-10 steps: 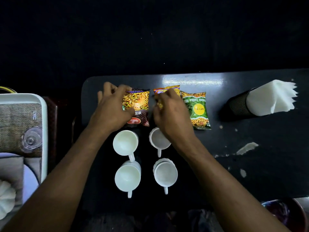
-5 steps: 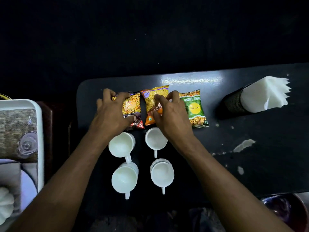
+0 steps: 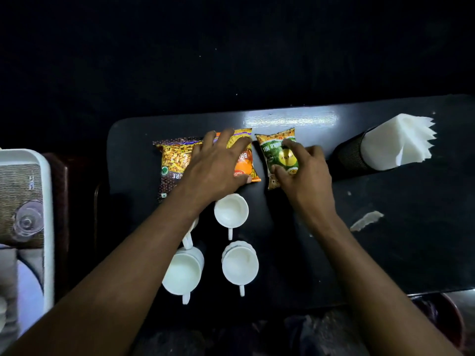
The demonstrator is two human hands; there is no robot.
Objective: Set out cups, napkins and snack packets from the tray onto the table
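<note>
My left hand [image 3: 218, 165]: flat, fingers spread, pressing the orange packet [image 3: 245, 163], overlapping the brown packet [image 3: 174, 163] beside it. My right hand [image 3: 305, 168]: fingers curled on the green packet [image 3: 279, 156], thumb at its near edge. Packets: three in a row on the worktop [image 3: 385, 253]. Cups [image 3: 231, 210]: four, in two pairs, nearer me. Napkins [image 3: 401, 140]: in the black holder [image 3: 352, 155], far right. Tray [image 3: 47, 201]: left, off the worktop. Step, as I judge: squaring the packet row. Next: even gaps, then lift both hands off.

head camera, looking steeply down, near table [image 3: 385, 253]
</note>
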